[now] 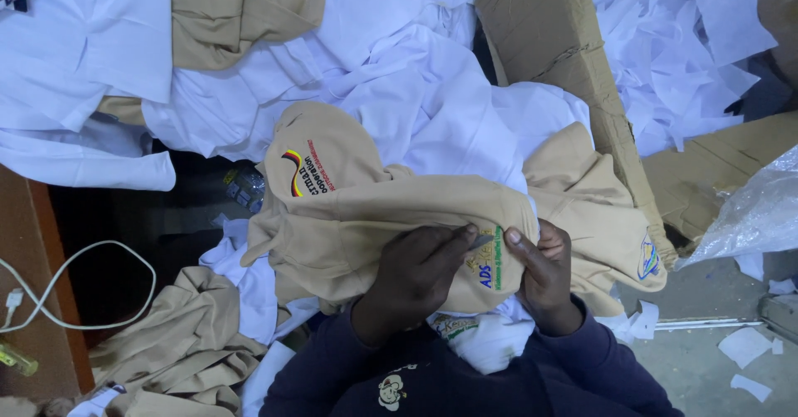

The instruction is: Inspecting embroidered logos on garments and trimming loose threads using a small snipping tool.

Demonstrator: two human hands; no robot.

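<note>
The left hand (pixel 413 280) pinches what may be a small blade at the tan garment (pixel 366 217)'s embroidery; at three o'clock, the right hand (pixel 544 271) grips the cloth, holding it taut.

Grey floor (pixel 706 367) strewn with paper scraps (pixel 742 346), flattened cardboard (pixel 565 43) and white cable (pixel 83 292) nearby

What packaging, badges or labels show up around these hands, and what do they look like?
Brown cardboard box flap: upper right, creased.
Clear plastic bag: right edge, crumpled.
Striped embroidered badge: on the beige garment, black, red, yellow.
Blue-and-green embroidered badge: between the left hand and right hand.
</note>
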